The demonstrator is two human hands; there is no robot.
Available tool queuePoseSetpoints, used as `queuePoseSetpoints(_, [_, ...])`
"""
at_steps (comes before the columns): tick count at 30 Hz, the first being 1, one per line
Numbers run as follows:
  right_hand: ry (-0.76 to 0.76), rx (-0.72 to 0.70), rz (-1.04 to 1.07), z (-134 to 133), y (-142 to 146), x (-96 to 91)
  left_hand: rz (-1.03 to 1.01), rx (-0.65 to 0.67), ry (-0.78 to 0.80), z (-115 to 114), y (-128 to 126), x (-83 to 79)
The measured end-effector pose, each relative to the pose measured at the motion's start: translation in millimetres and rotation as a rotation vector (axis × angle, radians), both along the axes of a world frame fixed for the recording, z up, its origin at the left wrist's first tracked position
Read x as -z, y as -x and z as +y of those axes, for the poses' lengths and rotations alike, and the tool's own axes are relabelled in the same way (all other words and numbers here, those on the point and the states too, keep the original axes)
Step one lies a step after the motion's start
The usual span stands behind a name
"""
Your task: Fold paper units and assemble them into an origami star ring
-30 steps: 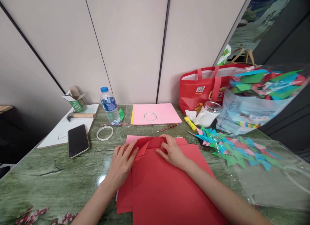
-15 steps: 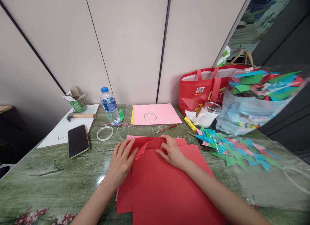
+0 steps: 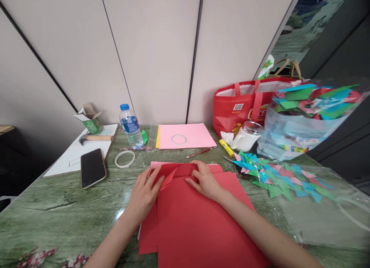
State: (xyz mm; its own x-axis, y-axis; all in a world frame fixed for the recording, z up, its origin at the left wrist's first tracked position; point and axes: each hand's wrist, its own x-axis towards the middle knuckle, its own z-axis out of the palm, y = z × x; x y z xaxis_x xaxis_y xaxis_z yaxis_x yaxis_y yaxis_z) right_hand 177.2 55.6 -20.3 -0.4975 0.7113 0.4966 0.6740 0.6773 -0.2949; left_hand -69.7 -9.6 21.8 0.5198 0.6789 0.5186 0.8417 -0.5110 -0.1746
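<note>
A stack of red paper sheets (image 3: 202, 221) lies in front of me, with pink paper (image 3: 157, 164) showing beneath at the far edge. At that edge a folded piece of red paper (image 3: 169, 177) has a slanted flap on its left. My left hand (image 3: 146, 189) grips the left end of this piece, thumb near the flap and fingers over the far side. My right hand (image 3: 204, 180) holds its right end, fingers curled over the far edge and thumb on the red sheets. Some fingertips are hidden behind the paper.
Beyond the stack lie a pencil (image 3: 199, 153) and pink sheets (image 3: 199, 135). Left are a tape roll (image 3: 125, 159), phone (image 3: 93, 168), water bottle (image 3: 131, 127) and hammer (image 3: 98, 137). Right are a glue stick (image 3: 226, 148), white mug (image 3: 245, 139), folded paper pieces (image 3: 277, 175) and a red bag (image 3: 228, 106).
Both hands keep their hold on the folded red paper, with almost no movement. The whole view has shifted very slightly.
</note>
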Motion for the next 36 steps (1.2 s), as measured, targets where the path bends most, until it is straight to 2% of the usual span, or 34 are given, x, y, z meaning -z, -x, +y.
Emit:
queuePoseSetpoints(7, [0.005,-0.003,0.006,-0.3,0.0,0.0,-0.065,0.030,0.002,-0.7,-0.2,-1.2])
queuePoseSetpoints(10, [0.010,-0.002,0.004,-0.1,-0.1,0.2,-0.198,0.073,0.059,-1.3,-1.5,2.0])
queuePoseSetpoints(14, [0.019,0.004,0.013,0.4,-0.4,0.4,-0.622,0.048,0.217,-1.1,-6.6,4.5])
queuePoseSetpoints(17, [0.025,-0.003,0.019,0.8,-0.5,1.4,-1.027,-0.029,0.495,2.6,-8.5,2.4])
queuePoseSetpoints(19, [0.030,-0.007,0.021,1.1,-0.5,2.5,-1.197,-0.058,0.679,6.7,-6.5,0.6])
queuePoseSetpoints(21, [0.041,-0.012,0.024,1.3,-0.8,3.5,-1.211,-0.076,0.745,10.8,-2.6,-0.7])
queuePoseSetpoints(26, [0.018,-0.033,0.058,1.2,-2.1,3.4,-1.107,-0.019,0.665,15.2,3.9,-2.1])
queuePoseSetpoints(30, [-0.035,-0.066,0.155,-0.5,-3.9,1.2,-1.159,0.001,0.773,14.8,1.4,-2.6])
queuePoseSetpoints(34, [-0.048,-0.083,0.311,-2.9,-7.2,-1.6,-1.389,0.055,0.925,11.4,-2.7,-6.1])
queuePoseSetpoints(36, [-0.063,-0.075,0.373,-3.4,-8.9,-1.8,-1.551,0.094,1.079,8.4,-3.7,-7.7])
